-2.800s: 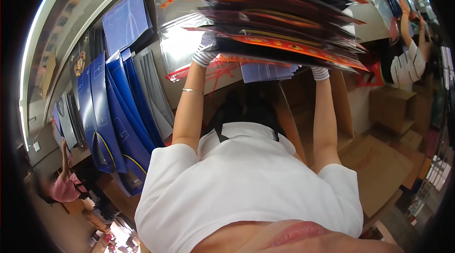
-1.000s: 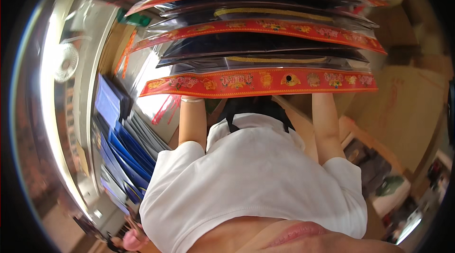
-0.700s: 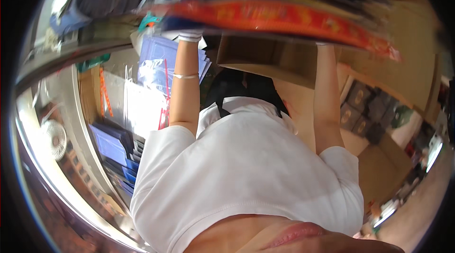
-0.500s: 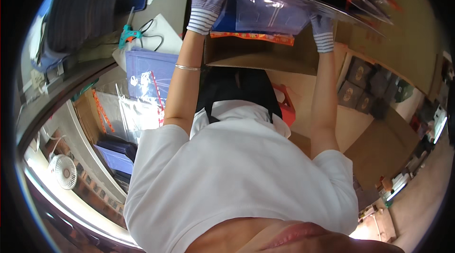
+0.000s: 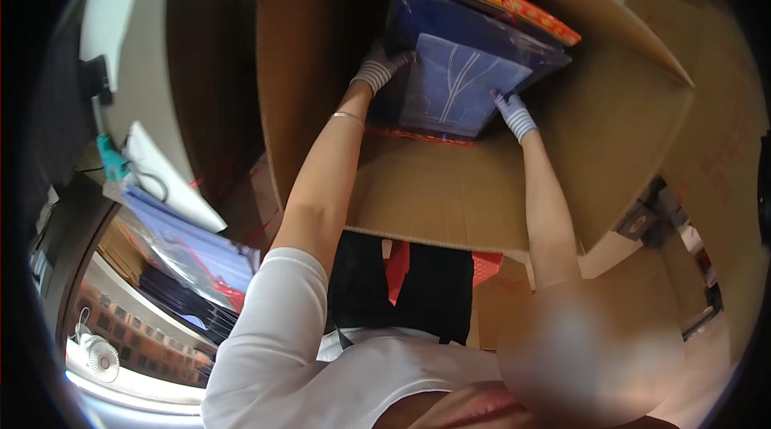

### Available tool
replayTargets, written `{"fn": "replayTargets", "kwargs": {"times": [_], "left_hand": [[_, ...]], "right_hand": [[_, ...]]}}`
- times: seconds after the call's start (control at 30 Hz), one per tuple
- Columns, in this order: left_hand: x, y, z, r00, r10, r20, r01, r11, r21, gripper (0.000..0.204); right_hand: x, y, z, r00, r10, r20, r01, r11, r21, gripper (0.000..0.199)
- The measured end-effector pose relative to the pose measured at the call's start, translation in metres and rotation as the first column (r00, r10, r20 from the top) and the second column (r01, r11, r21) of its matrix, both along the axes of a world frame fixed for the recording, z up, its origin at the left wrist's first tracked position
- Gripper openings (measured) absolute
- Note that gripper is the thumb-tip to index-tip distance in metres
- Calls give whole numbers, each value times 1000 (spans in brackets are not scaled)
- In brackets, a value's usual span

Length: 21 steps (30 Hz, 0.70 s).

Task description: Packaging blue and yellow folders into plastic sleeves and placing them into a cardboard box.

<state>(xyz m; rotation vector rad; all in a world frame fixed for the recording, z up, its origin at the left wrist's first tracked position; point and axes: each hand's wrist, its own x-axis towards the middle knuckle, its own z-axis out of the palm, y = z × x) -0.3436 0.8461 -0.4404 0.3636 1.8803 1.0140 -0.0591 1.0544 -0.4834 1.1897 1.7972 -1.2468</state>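
Inside a large open cardboard box (image 5: 418,196) I have hold of a flat, dark blue package (image 5: 466,23) in clear plastic. A light blue panel with white line drawing covers part of its face, and orange-red patterned strips show along its far and near edges. My left hand (image 5: 384,69), in a striped glove, grips the left side, its fingertips reaching onto the face. At the lower right edge, my right hand (image 5: 514,114), gloved alike, closes on the package. The package lies tilted within the box; fingers behind it are hidden, and I cannot tell whether it is one pack or several.
To the left, a teal glue gun (image 5: 111,157) lies by a white sheet (image 5: 173,180) and blue plastic-wrapped packages (image 5: 193,236). A small white fan (image 5: 100,358) stands lower left. More cardboard (image 5: 699,100) and a dark box (image 5: 638,222) are at right.
Both hands have brought the package down into the cardboard box, which now shows much more fully. My view has shifted, and the large clear plastic at the top is out of sight.
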Motion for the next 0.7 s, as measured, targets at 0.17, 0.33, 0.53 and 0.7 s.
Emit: {"fn": "replayTargets", "kwargs": {"times": [0.17,0.33,0.53,0.7], "left_hand": [[17,5,-109,994,88,63,-62,942,-329,77],[-32,-97,-245,973,172,-157,-229,823,-520,69],[9,-48,-241,343,26,-939,-390,914,-117,18],[60,-28,-197,584,-322,-745,64,933,-353,56]], "right_hand": [[-12,10,-114,990,-104,-91,116,983,140,84],[-106,-60,-170,968,-181,176,210,964,-162,88],[-42,-86,-271,845,-519,-128,496,851,-172,93],[-18,-84,-319,632,-758,-161,742,652,-157,97]]}}
